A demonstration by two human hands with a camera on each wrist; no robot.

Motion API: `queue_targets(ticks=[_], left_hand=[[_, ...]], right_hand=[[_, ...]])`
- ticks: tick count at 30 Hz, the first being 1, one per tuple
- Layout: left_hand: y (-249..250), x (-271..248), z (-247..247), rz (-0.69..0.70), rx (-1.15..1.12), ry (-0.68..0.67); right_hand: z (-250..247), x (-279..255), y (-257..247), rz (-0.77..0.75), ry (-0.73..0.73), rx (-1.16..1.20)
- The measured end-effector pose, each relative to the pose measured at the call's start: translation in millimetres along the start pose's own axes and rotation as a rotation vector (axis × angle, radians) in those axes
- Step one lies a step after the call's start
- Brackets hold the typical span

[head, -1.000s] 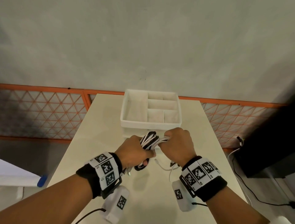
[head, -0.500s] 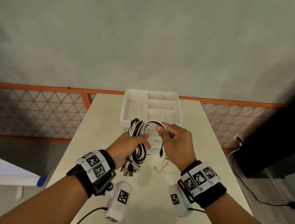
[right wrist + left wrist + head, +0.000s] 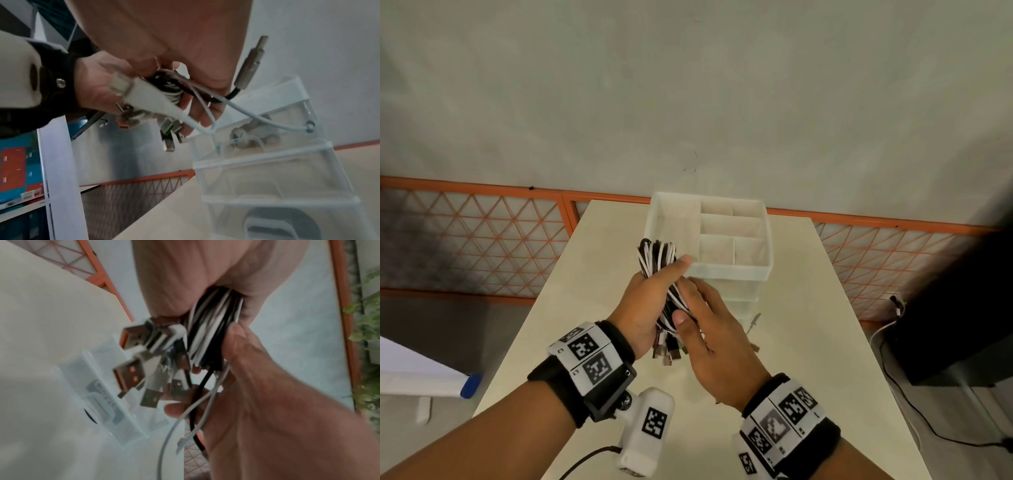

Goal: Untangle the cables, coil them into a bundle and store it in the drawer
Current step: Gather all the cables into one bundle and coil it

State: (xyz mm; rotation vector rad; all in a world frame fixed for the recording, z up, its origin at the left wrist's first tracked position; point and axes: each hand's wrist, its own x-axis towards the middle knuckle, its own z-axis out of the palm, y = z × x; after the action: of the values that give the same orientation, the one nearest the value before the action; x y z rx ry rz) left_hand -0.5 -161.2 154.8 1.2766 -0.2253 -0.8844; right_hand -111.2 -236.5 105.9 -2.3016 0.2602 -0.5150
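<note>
A coil of black and white cables [image 3: 658, 257] stands upright in my left hand [image 3: 650, 301], just in front of the white drawer unit [image 3: 732, 274]. The left thumb lies across the coil. Several USB plugs [image 3: 667, 353] hang below the fist, seen close in the left wrist view [image 3: 131, 374]. My right hand [image 3: 698, 308] holds the coil's lower part, thumb on the strands [image 3: 211, 331] and fingers behind. Loose white and black tails run through its fingers [image 3: 207, 104]. A metal plug [image 3: 755, 320] sticks out to the right.
The drawer unit's top is a divided open tray [image 3: 767, 236] standing forward of the translucent drawers [image 3: 267, 162] below. The cream table [image 3: 592, 291] ends at an orange mesh fence [image 3: 482, 240]. A black box with cords [image 3: 945, 325] stands on the floor to the right.
Both hands rose from the table. The left hand turned the coil upright and lifted it toward the drawer unit. The right hand slid from the top loop to the coil's lower part.
</note>
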Motion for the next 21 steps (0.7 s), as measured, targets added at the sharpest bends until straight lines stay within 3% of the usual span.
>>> queue_targets(ticks=[6, 10, 17, 21], left_hand=[[-5.9, 2.6, 1.3, 0.095, 0.107, 0.036], [1.7, 3.4, 0.4, 0.092, -0.006, 0.119], [20.5, 14.5, -19.7, 0.119, -0.196, 0.112], [25.5, 12.8, -21.4, 0.127, -0.188, -0.003]], right_hand=[[-2.1, 1.8, 4.3, -0.062, -0.009, -0.069], [-6.8, -0.5, 7.8, -0.067, 0.017, -0.009], [-21.7, -6.9, 24.1, 0.194, 0.127, 0.379], [-25.7, -1.1, 30.4, 0.28, -0.029, 0.509]])
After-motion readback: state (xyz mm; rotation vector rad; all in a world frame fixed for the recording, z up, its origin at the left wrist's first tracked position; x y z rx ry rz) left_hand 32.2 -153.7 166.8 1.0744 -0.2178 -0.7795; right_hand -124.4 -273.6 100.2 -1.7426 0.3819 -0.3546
